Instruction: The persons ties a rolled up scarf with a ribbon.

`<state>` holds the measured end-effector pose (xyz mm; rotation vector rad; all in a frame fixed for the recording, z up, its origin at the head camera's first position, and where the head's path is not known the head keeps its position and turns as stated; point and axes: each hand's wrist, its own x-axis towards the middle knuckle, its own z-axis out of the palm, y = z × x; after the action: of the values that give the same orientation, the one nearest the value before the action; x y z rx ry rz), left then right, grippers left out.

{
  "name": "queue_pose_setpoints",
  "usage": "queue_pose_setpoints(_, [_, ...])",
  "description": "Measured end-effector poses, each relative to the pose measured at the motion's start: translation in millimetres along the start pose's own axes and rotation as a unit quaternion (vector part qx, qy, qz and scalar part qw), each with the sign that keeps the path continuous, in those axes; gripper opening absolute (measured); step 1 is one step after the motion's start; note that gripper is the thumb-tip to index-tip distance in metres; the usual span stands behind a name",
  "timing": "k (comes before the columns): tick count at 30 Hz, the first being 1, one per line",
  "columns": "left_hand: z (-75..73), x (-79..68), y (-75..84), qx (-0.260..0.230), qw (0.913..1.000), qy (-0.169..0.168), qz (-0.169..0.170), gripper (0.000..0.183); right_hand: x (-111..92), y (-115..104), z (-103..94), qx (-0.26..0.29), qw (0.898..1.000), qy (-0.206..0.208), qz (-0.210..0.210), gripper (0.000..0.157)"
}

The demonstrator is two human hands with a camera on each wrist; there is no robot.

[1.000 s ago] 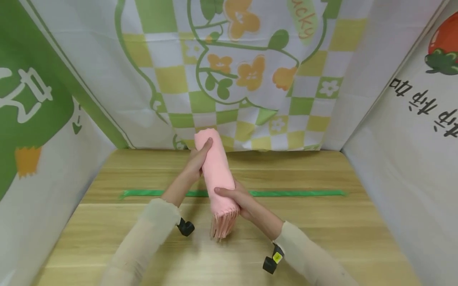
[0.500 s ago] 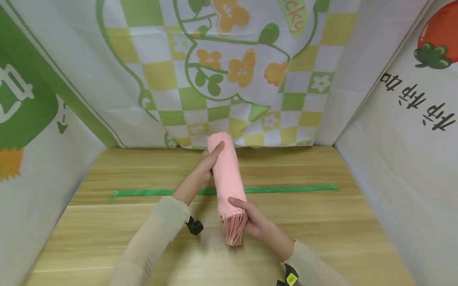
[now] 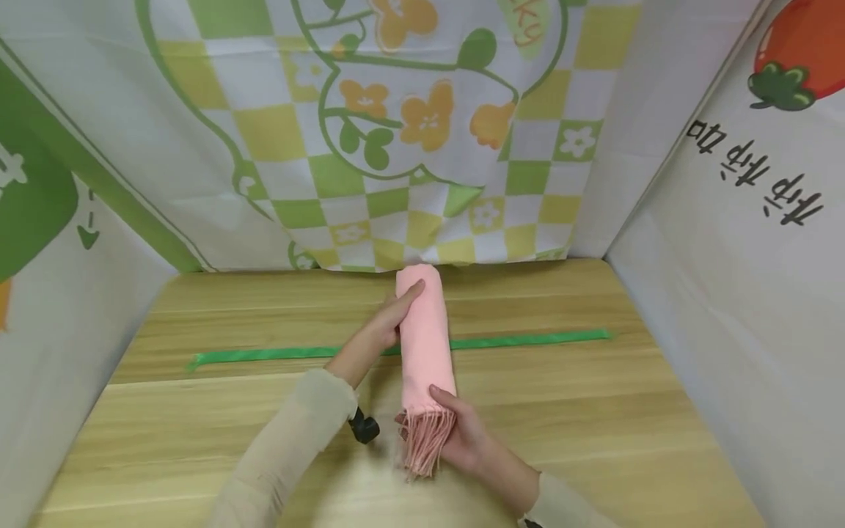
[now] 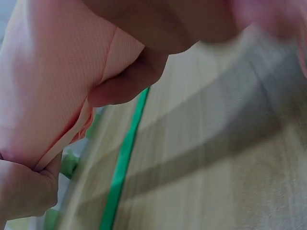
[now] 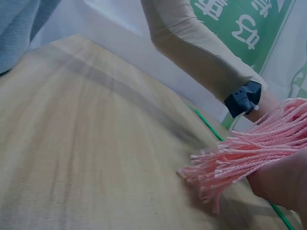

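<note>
A pink scarf (image 3: 425,337), folded into a long narrow bundle, lies lengthwise between both hands in the head view. Its tasselled fringe (image 3: 425,446) hangs at the near end. My left hand (image 3: 394,315) grips the bundle's left side toward the far end, thumb on top. At the near end my right hand (image 3: 467,434) holds the right side, its thumb just above the fringe. Fingers curl around the pink cloth (image 4: 53,81) in the left wrist view. Strands of fringe (image 5: 254,151) spread over the wood in the right wrist view, partly covering the right hand.
A strip of green tape (image 3: 264,355) crosses the wooden table (image 3: 561,411), passing beneath the scarf. A checked, flowered cloth (image 3: 422,147) hangs behind the table's far edge. White printed panels (image 3: 739,242) stand at the sides.
Both hands have brought the scarf nearer and lower, and it now points more directly away from me. The head view has shifted too. Both grips stay in place.
</note>
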<state>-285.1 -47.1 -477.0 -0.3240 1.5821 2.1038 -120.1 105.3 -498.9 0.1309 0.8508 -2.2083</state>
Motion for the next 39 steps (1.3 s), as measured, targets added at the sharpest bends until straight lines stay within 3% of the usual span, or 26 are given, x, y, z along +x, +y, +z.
queue_pose_setpoints(6, [3.5,9.0,-11.2,0.0,0.9999,-0.01,-0.002,0.042,-4,8,-3.9,0.059,0.998,-0.039,-0.003,0.062])
queue_pose_setpoints(13, [4.9,13.3,-13.0,-0.002,0.9999,-0.011,0.0,0.038,-7,10,-4.3,0.041,0.998,-0.023,-0.031,0.026])
queue_pose_setpoints(19, [-2.0,16.2,-21.2,0.021,0.9998,-0.006,-0.003,0.037,-5,16,-8.7,0.031,1.0,0.002,-0.001,0.016])
queue_pose_setpoints(26, [-12.4,25.8,-28.7,0.059,0.9982,-0.011,0.001,0.04,-2,20,-13.4,-0.013,0.998,0.051,0.04,0.024])
queue_pose_setpoints(32, [-18.0,30.5,-26.4,0.1,0.9945,0.013,0.027,0.046,4,17,-16.1,-0.049,0.996,0.064,0.027,0.029])
queue_pose_setpoints(36, [-22.4,32.5,-20.7,0.19,0.9776,0.029,0.087,0.055,8,14,-15.9,-0.069,0.995,0.065,0.021,0.032])
queue_pose_setpoints(39, [-26.6,35.2,-17.6,0.289,0.9455,0.056,0.139,0.06,12,12,-15.6,-0.079,0.994,0.079,0.017,0.03])
